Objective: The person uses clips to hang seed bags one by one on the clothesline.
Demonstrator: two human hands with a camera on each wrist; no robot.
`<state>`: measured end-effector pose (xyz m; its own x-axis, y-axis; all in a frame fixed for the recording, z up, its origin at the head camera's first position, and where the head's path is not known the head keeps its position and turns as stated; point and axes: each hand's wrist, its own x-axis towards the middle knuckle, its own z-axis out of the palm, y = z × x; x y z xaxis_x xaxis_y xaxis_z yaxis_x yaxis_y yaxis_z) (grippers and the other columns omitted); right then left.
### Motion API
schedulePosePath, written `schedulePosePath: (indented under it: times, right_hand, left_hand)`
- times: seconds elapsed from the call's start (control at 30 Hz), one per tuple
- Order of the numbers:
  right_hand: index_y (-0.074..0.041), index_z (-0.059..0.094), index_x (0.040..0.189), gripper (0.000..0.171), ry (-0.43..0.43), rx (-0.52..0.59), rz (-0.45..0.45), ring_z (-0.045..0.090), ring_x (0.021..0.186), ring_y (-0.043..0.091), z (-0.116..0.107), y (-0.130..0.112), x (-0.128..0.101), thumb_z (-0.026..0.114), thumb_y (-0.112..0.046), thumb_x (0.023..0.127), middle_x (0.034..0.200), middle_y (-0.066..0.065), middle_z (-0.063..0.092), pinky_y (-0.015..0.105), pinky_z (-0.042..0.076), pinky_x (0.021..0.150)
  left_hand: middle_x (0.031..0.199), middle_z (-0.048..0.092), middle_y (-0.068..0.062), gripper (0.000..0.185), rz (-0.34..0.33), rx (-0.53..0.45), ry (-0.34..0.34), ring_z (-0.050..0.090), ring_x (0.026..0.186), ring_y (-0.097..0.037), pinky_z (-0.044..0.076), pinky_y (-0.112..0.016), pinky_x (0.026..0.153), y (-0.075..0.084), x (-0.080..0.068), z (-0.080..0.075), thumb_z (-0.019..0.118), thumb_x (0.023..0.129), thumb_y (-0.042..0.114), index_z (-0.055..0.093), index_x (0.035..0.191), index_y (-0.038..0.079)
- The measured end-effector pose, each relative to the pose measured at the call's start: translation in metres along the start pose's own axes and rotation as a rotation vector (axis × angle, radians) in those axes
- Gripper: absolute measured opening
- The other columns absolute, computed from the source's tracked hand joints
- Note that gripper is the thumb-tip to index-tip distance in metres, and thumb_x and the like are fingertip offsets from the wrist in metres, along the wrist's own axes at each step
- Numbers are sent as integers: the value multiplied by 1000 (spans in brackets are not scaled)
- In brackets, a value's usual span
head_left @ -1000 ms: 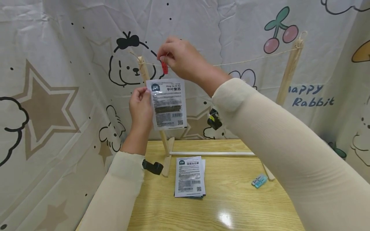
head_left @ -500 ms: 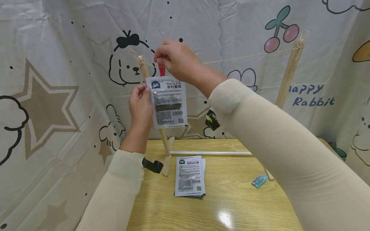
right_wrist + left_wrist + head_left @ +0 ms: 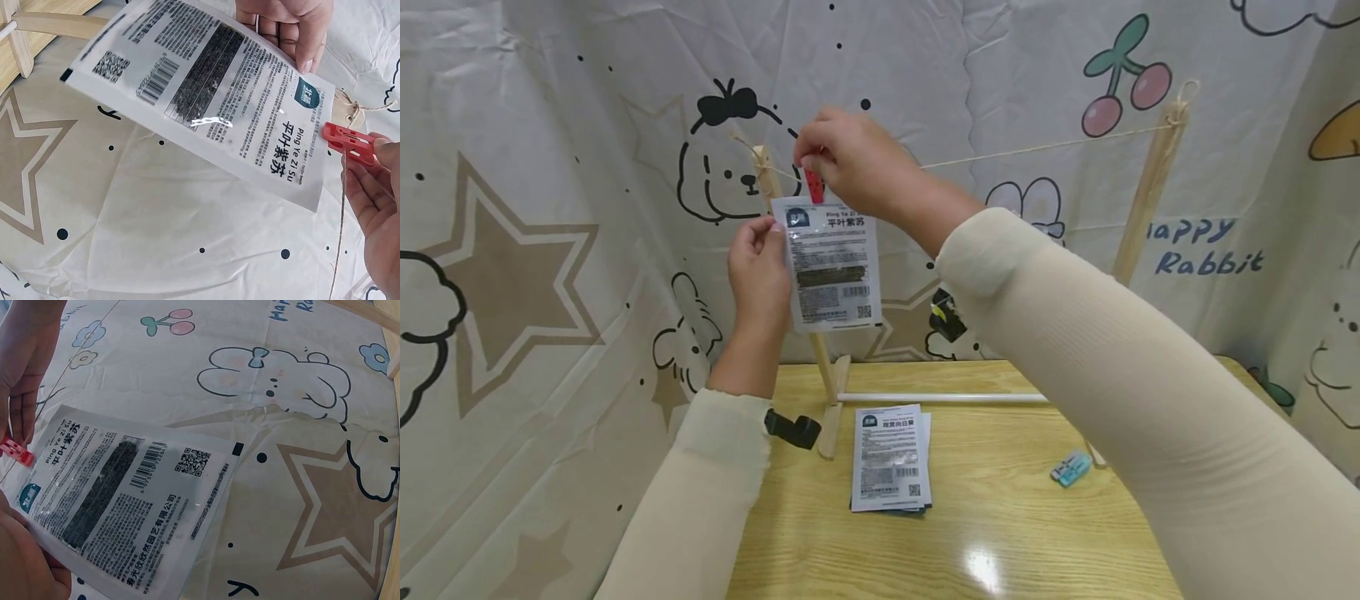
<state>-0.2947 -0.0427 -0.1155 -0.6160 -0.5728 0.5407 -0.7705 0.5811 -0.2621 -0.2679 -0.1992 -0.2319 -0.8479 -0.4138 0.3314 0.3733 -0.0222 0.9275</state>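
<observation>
A white seed packet [image 3: 830,265] [image 3: 125,500] [image 3: 206,94] hangs upright below a thin string [image 3: 1037,146] stretched between two wooden posts. My left hand [image 3: 758,271] pinches the packet's left edge. My right hand [image 3: 850,162] pinches a red clothespin [image 3: 813,185] [image 3: 349,142] [image 3: 15,452] at the packet's top edge, right by the string near the left post [image 3: 765,171].
A small stack of seed packets [image 3: 891,457] lies on the wooden table [image 3: 1000,533]. Blue clips [image 3: 1071,468] lie near the right post [image 3: 1146,196]. A white rod [image 3: 940,398] joins the post feet. Cartoon-print cloth [image 3: 550,167] hangs all around.
My right hand has brought the red clothespin left and down along the string until it meets the packet's top edge. The left hand has kept hold of the packet, shifting slightly left.
</observation>
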Motion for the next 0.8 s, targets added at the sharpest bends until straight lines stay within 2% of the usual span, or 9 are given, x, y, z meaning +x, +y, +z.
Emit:
schedulePosePath:
  times: [0.43, 0.8]
  right_hand:
    - [-7, 71, 114, 23, 7, -2, 0, 57, 107, 16, -1, 1, -1, 51, -15, 106, 119, 5, 64, 29, 47, 98]
    - [-8, 71, 115, 23, -1, -6, 10, 56, 104, 15, -2, -1, -2, 52, -15, 106, 118, 6, 64, 28, 47, 95]
  left_hand:
    - [115, 65, -1, 17, 6, -18, -12, 61, 98, -14, 49, -26, 84, 0, -1, 1, 49, 107, 21, 59, 118, 13]
    - [112, 64, -1, 18, 40, -18, -16, 60, 98, -14, 48, -27, 83, 3, -2, 5, 47, 108, 21, 58, 120, 12]
